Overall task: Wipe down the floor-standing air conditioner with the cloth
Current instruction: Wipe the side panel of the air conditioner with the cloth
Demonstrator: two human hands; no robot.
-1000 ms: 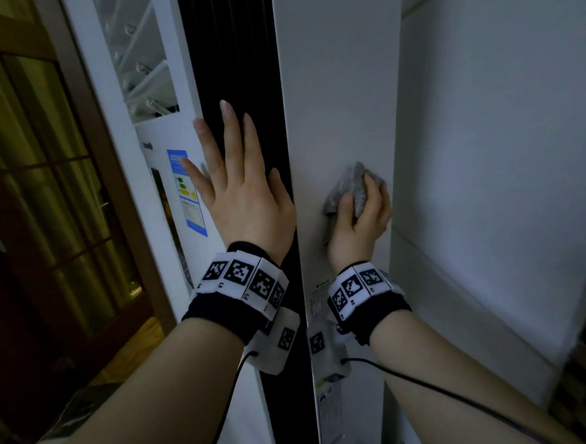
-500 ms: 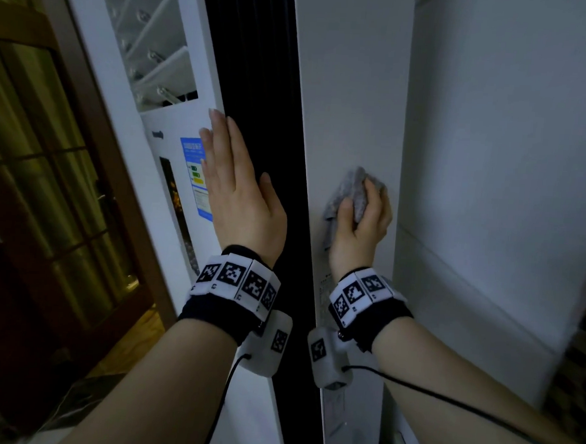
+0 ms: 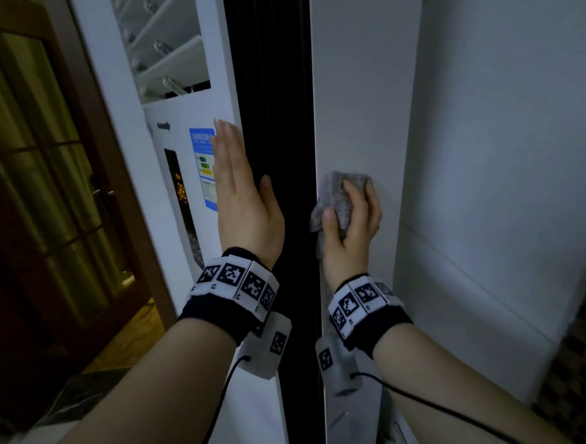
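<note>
The floor-standing air conditioner (image 3: 359, 89) is seen as a tall white cabinet just beside a pale wall (image 3: 510, 131). Its height is judged the largest risk: if too much weight is leaned into its side, it may be rocked or shifted. A black ribbed strip (image 3: 275, 85) runs down the corner between front and side, and dirt could be smeared into its grooves if the cloth is dragged across it. The outlet louvres (image 3: 165, 45) higher up look thin and could be bent if pushed hard.

The left hand (image 3: 244, 212) is held flat at the front edge, apparently as a brace. Its grip is apart, with fingers straight and nothing held. The fingertips lie by the blue energy label (image 3: 201, 162), whose edge might be lifted if rubbed.

The right hand (image 3: 348, 238) has its grip clamped on the grey cloth (image 3: 337, 193), which is bunched and pressed against the white side panel. Because it is wadded, little surface is covered, so streaks or missed patches are likely. A black cable (image 3: 444, 409) trails from the right wrist and could be snagged.
</note>
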